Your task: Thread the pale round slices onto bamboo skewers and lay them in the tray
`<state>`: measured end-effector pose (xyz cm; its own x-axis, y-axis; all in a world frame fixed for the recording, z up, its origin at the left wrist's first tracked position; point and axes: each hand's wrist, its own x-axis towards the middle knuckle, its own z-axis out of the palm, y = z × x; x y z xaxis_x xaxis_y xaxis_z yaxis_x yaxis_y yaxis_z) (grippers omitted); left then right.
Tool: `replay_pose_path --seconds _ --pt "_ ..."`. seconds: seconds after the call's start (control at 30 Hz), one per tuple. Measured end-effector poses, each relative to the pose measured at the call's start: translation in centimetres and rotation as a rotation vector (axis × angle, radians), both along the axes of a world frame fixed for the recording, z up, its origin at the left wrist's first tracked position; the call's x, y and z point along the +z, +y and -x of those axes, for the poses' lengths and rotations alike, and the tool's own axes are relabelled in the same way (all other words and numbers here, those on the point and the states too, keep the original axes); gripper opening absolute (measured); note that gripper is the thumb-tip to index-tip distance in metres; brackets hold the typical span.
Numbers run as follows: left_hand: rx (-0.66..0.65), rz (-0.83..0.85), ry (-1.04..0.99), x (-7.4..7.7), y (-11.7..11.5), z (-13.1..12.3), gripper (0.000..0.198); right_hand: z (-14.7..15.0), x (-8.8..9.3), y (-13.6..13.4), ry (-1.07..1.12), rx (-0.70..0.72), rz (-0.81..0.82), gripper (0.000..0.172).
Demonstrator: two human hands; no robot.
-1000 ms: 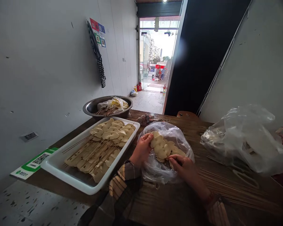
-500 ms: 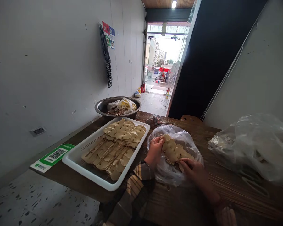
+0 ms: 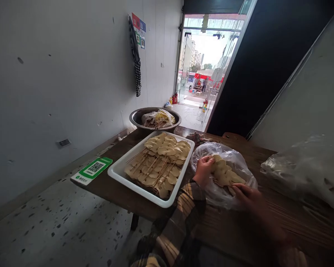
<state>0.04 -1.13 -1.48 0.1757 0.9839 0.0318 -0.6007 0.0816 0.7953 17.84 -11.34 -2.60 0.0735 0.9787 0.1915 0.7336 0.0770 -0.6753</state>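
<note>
A clear plastic bag [image 3: 241, 164] lies open on the wooden table [image 3: 231, 237], holding a stack of pale tofu slices [image 3: 225, 173]. My left hand [image 3: 203, 169] curls its fingers round the left end of the stack. At the stack's right end my right hand [image 3: 248, 195] pinches the near slices. Left of the bag stands a white tray [image 3: 122, 174] filled with several skewered tofu slices [image 3: 163, 159]. Both sleeves are plaid.
A metal bowl [image 3: 137, 118] with skewers and a bag sits at the table's far end. A second crumpled plastic bag [image 3: 308, 167] lies at the right, with loose bamboo skewers [image 3: 303, 222] beside it. A green QR placard [image 3: 91, 170] rests on the table's left corner.
The view has swung left and down, so table and tray sit further right in frame. Both hands stay on the tofu stack in the bag.
</note>
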Motion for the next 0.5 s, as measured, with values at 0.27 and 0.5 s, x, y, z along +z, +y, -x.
replay_pose_path --seconds 0.27,0.5 --pt "-0.019 -0.030 0.000 -0.2 -0.3 -0.2 0.046 0.3 2.8 -1.7 -0.110 0.053 -0.038 0.036" --pt "-0.107 0.161 -0.150 0.1 -0.4 -0.4 0.056 2.0 8.3 -2.0 -0.117 -0.096 -0.088 0.035"
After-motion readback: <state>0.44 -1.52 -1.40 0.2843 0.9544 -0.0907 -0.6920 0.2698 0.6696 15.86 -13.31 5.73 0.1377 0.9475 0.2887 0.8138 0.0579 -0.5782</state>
